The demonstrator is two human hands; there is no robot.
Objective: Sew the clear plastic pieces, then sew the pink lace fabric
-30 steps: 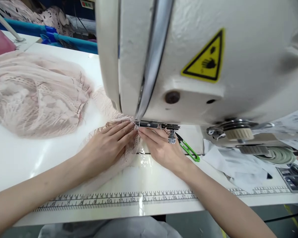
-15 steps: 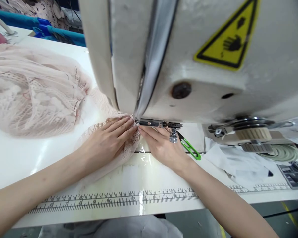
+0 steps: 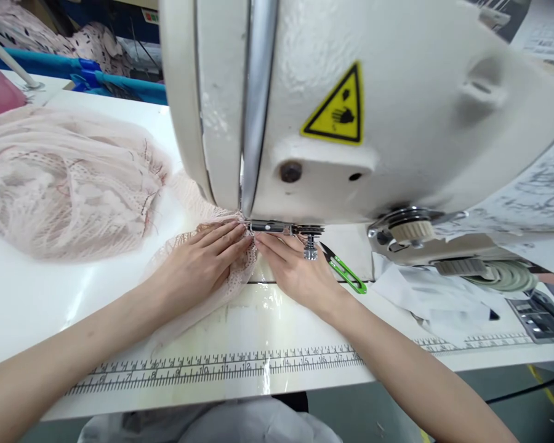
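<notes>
My left hand [image 3: 200, 264] lies flat, fingers stretched out, on a strip of pale pink lace fabric [image 3: 212, 292] that runs under the sewing machine head [image 3: 351, 104]. My right hand [image 3: 300, 274] rests beside it, fingers extended, their tips pressing the lace edge just before the metal presser foot [image 3: 270, 227]. The fingertips of both hands nearly meet at the foot. The needle itself is hidden behind the machine head.
A heap of pink lace [image 3: 64, 184] lies at the left on the white table [image 3: 37, 301]. Green thread snips [image 3: 344, 271] sit right of my right hand. A printed ruler [image 3: 212, 366] runs along the front edge. White cloth pieces [image 3: 434, 301] lie at right.
Both hands stay pressed on the lace at the presser foot. The view has shifted, so the machine head sits slightly differently in frame.
</notes>
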